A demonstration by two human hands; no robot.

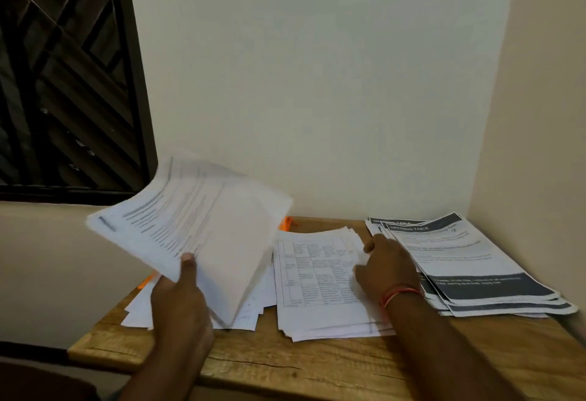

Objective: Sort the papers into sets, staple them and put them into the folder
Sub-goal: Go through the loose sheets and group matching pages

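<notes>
left hand [177,302] grips raised sheaf [190,229] | right hand [385,269] on table-sheet pile [320,277]

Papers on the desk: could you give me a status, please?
Left hand grips lifted sheaf. Right hand on middle stack, grip unclear. Orange folder mostly buried.

Worn, cracked light-brown wooden surface [285,365] set into a corner between plain off-white back wall [317,83] and beige right wall [539,115]; dark-framed window with diagonal grille [63,83] upper left.
</notes>
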